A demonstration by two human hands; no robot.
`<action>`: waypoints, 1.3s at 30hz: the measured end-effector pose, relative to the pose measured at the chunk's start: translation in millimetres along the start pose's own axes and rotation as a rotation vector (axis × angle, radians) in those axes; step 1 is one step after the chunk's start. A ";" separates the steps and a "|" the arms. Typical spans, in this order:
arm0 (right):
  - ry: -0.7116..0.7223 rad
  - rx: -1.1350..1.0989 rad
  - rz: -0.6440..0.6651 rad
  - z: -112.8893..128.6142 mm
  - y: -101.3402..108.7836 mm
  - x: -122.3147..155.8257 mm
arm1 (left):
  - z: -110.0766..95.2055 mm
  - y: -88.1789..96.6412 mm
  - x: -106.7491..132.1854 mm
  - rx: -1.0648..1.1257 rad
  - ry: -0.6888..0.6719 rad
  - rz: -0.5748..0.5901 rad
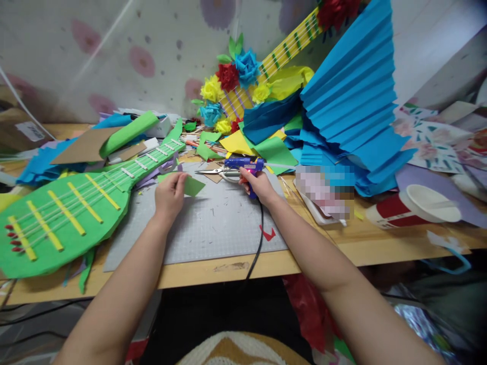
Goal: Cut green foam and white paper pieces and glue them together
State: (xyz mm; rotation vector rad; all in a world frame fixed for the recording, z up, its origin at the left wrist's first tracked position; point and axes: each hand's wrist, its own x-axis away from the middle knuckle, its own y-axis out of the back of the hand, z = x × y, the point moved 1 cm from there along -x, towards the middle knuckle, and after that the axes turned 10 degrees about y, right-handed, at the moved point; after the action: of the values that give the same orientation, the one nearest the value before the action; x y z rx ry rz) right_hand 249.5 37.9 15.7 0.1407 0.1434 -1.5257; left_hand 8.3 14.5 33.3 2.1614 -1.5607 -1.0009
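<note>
My left hand [170, 195] pinches a small piece of green paper [195, 187] above the grey cutting mat [213, 228]. To its right, my right hand [259, 185] is wrapped around a blue glue gun [243, 163], whose black cord runs down over the table edge. Scissors [213, 172] with pale handles lie on the mat just left of the glue gun. At the left rests a green paper-covered lute shape [76, 213] with yellow strips and white strings; its neck reaches behind my left hand.
Behind the mat stands a yellow paper guitar [243, 96] with paper flowers. Pleated blue paper [353, 106] rises at the right. A paper cup [414, 207] lies tipped near the right edge. Red scraps [268, 234] lie on the mat; paper pieces and sticks crowd the back.
</note>
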 end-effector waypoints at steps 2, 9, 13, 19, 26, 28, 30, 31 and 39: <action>0.004 0.005 0.010 1.2 -0.6 0.5 | -0.1 -1.6 -0.9 0.067 0.054 0.020; 0.005 0.039 0.062 1.0 -3.7 1.7 | 6.5 -18.9 -2.4 0.174 0.204 0.212; 0.006 0.056 0.066 0.5 -4.5 2.0 | 1.0 -17.3 0.5 0.161 0.225 0.253; -0.020 0.086 0.066 2.6 -4.5 2.9 | -6.2 -13.6 3.3 0.138 0.157 0.348; -0.024 0.095 0.067 0.6 -4.4 3.0 | -7.3 -13.8 1.7 0.149 0.069 0.389; -0.018 0.089 0.062 0.5 -4.7 2.9 | -7.4 -12.8 1.3 0.149 0.060 0.382; -0.015 0.086 0.059 0.6 -5.0 2.9 | -6.8 -12.1 0.8 0.140 0.053 0.379; -0.014 0.088 0.059 0.7 -5.2 3.0 | -6.2 -12.1 0.4 0.134 0.053 0.375; -0.014 0.091 0.070 3.4 -5.3 3.6 | -2.7 -13.5 -1.5 0.156 0.048 0.345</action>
State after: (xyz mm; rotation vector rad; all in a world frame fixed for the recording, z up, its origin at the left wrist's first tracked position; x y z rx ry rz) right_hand 244.4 33.5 18.4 0.2053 0.0570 -1.4638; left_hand 19.5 20.4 27.7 1.8985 -1.9583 -0.7326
